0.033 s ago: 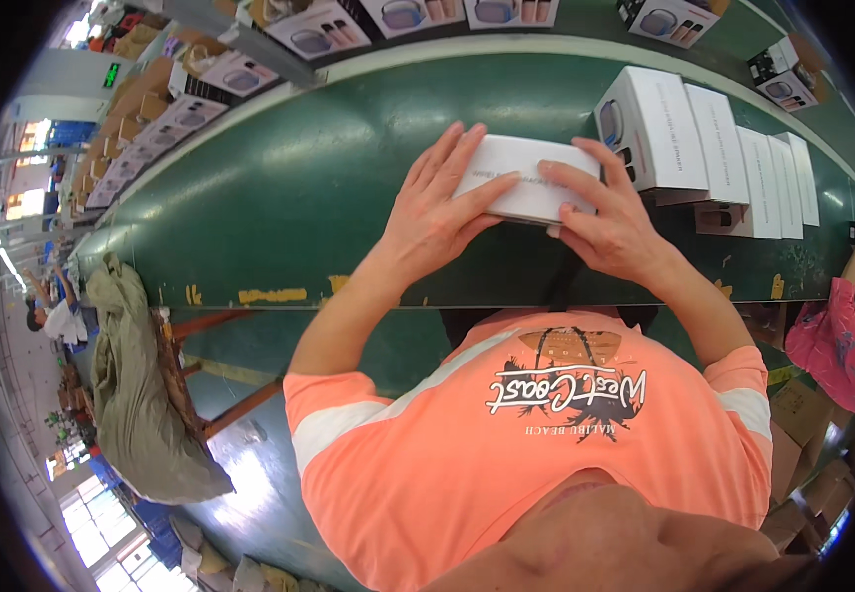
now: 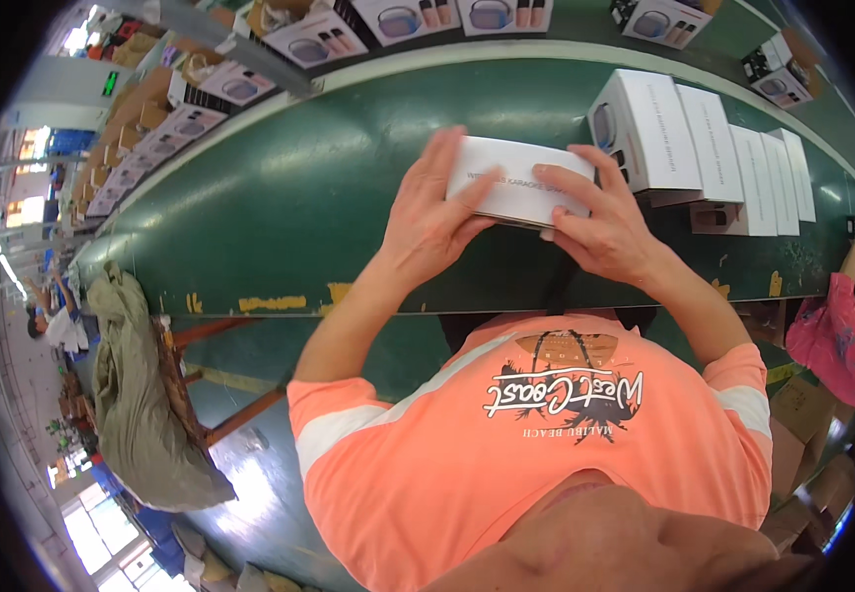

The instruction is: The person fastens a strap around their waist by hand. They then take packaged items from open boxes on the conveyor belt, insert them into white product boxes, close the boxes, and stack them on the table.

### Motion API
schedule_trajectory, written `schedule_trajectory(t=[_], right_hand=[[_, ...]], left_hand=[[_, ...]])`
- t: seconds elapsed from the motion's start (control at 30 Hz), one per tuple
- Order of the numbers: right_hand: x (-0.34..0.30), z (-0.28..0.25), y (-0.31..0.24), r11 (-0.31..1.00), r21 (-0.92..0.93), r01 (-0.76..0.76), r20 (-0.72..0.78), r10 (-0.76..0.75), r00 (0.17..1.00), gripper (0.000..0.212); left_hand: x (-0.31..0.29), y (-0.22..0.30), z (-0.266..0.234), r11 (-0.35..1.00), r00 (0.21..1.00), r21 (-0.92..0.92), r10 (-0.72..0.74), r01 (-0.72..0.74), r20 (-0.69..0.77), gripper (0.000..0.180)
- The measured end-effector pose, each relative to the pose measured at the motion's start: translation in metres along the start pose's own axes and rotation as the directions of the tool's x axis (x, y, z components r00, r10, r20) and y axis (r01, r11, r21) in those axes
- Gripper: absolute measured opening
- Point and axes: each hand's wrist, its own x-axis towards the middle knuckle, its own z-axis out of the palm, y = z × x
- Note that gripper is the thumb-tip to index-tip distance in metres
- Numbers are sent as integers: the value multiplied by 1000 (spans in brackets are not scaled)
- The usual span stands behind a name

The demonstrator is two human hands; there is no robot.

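Observation:
A small white carton (image 2: 518, 181) with printed lettering on its top face is held over the green bench, between my two hands. My left hand (image 2: 431, 209) grips its left end, thumb across the top and fingers along the far left corner; those fingertips are slightly blurred. On the right end, my right hand (image 2: 600, 212) has fingers bent over the top and far edge, with the thumb at the near side. The carton's underside is hidden.
White printed cartons (image 2: 656, 133) stand in a row at the right of the green bench (image 2: 280, 197). More open cartons (image 2: 314, 39) line a raised shelf beyond it. Olive cloth (image 2: 142, 395) hangs at the left; a co-worker's pink sleeve (image 2: 837, 340) shows far right.
The carton sits slightly further left in the picture, and the left hand's fingers have shifted at its left corner. Both hands keep hold of it.

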Motion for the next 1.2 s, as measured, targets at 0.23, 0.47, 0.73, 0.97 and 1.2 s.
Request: schedule_trajectory(t=[0.23, 0.47, 0.73, 0.97, 1.2], right_hand=[[-12, 6, -36, 890, -336, -307, -304, 206, 930, 22], [-45, 55, -21, 915, 250, -318, 41, 318, 947, 26], [-36, 65, -23, 875, -45, -482, -10, 482, 876, 43], [-23, 65, -26, 810, -95, -578, -40, 577, 816, 47], [10, 61, -33, 821, 448, -353, -258, 497, 828, 96]], left_hand=[[43, 35, 67, 500, 814, -668, -499, 552, 299, 74], [132, -35, 85, 324, 750, -677, -299, 661, 590, 49], [204, -174, 36, 830, 890, 331, -448, 449, -84, 39], [177, -140, 9, 900, 937, 271, -302, 340, -174, 23], [59, -3, -56, 938, 967, 248, -254, 243, 10, 15]])
